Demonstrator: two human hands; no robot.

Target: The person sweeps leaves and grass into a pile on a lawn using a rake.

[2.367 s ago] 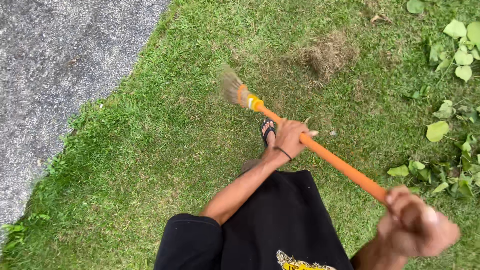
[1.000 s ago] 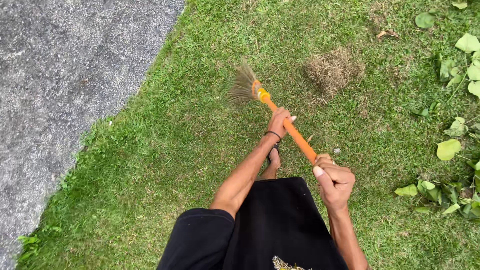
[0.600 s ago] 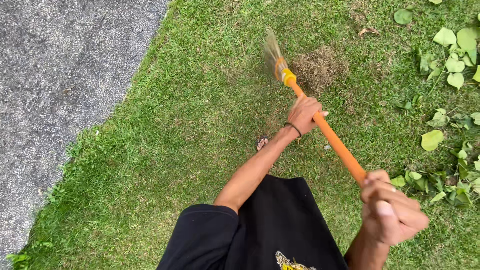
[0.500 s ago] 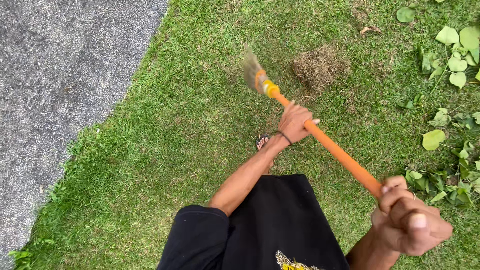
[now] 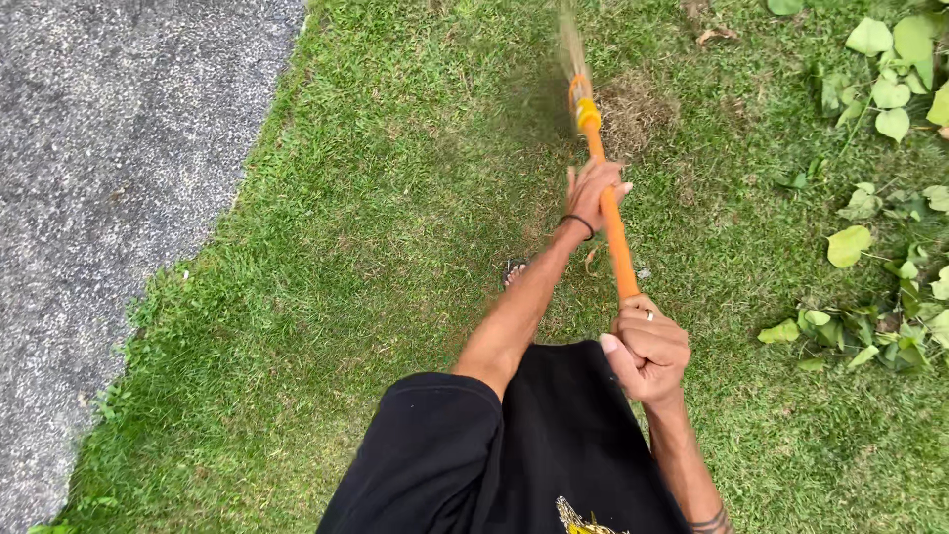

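My two hands on an orange-handled broom [image 5: 610,213] over grass [image 5: 376,247]. The handle runs nearly straight away from me, its long axis leaning slightly leftward toward the far end, where the blurred bristle head [image 5: 571,44] lies beyond my forward hand. My left hand [image 5: 593,193] is the nearer one to the bristles: arm stretched out, fingers wrapped closed about mid-shaft, a dark band at the wrist. My right hand [image 5: 645,346] sits close to my body, fist clenched tight around the near end, elbow bent. A patch of dry brown clippings [image 5: 633,114] lies just right of the bristle end. Green leaves [image 5: 870,247] lie farther right; pavement [image 5: 99,198] lies well left.
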